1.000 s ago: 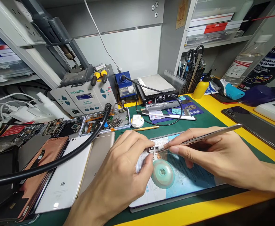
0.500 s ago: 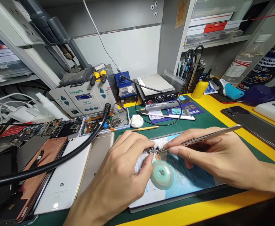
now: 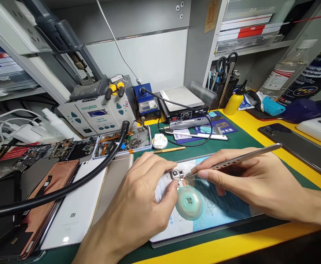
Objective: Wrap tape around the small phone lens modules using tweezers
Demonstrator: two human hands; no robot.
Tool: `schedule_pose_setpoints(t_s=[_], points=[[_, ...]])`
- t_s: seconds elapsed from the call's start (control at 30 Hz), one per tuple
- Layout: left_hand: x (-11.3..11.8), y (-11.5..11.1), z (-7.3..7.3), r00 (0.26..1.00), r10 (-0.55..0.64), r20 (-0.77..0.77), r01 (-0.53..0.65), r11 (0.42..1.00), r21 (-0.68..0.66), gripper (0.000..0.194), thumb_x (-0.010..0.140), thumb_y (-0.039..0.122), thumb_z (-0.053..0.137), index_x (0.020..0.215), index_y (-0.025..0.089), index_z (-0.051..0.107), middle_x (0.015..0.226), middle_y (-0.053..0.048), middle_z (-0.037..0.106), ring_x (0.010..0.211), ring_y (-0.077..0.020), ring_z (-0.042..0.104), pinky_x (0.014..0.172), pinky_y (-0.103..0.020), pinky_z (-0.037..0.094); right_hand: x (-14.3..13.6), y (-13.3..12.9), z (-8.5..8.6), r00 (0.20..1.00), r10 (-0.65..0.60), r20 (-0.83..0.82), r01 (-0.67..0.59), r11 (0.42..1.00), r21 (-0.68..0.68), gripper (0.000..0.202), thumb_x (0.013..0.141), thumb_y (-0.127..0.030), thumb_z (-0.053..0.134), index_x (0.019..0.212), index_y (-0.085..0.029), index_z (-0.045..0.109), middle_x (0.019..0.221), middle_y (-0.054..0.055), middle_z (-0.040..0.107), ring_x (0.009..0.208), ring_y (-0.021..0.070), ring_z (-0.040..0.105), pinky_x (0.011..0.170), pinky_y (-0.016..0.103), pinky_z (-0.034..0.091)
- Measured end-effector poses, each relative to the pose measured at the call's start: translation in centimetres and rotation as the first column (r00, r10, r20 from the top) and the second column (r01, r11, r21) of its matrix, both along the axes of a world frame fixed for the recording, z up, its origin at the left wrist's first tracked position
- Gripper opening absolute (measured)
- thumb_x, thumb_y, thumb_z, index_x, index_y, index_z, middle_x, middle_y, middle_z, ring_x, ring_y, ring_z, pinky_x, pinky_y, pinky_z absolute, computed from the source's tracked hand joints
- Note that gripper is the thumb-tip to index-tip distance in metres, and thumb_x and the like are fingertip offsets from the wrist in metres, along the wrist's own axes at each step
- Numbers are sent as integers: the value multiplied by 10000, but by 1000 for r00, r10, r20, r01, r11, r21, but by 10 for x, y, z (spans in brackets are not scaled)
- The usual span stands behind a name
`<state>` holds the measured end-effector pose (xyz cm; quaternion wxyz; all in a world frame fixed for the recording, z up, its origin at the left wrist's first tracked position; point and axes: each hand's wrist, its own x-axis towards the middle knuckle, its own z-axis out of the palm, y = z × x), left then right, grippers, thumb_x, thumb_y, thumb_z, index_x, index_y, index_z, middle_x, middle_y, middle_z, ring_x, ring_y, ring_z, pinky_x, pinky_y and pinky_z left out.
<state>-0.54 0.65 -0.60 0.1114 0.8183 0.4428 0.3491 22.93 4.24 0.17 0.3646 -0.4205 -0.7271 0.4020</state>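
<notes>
A small dual-lens phone camera module [image 3: 175, 173] sits over a printed pad [image 3: 221, 205], its lenses facing up. My left hand [image 3: 141, 198] has index finger and thumb closed at the module's left side. Grey metal tweezers [image 3: 240, 157] with a row of holes are pinched in my right hand [image 3: 248, 179]. Their tips are close to the module's right side; whether they touch it I cannot tell. A short flex tail with a copper-coloured patch [image 3: 185, 182] shows below the module. Just under it lies a translucent green round disc [image 3: 189, 202] with a cross-shaped centre.
Phones and back covers [image 3: 72, 205] lie at left, crossed by a thick black hose [image 3: 94, 179]. A parts tray [image 3: 146, 146], brass-coloured pen-like tool [image 3: 171, 149], brush [image 3: 199, 135] and heating plate [image 3: 185, 104] stand behind. A dark phone [image 3: 300, 146] lies right.
The camera module has shifted slightly left and its lenses now face up more squarely. My left fingers moved a little with it. The tweezers stay almost in place.
</notes>
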Motion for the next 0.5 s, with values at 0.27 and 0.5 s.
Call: schedule_pose_setpoints(t_s=[0.27, 0.5], points=[[-1, 0, 2, 999, 27, 23, -26, 999, -22, 165, 931, 95, 634, 1072, 149, 702, 1005, -52, 709, 967, -197, 623, 865, -340, 489, 3, -3, 0, 1000, -2, 15, 3, 996, -85, 222, 854, -435, 802, 879, -218, 842, 532, 11, 652, 459, 148, 529, 397, 249, 350], [-1, 0, 2, 999, 38, 20, -37, 999, -34, 150, 946, 108, 626, 1065, 159, 701, 1005, -47, 706, 972, -192, 625, 877, -332, 486, 1, -2, 1, 1000, -3, -11, 2, 998, -68, 179, 841, -422, 825, 846, -244, 847, 538, -6, 668, 448, 132, 542, 392, 233, 368]])
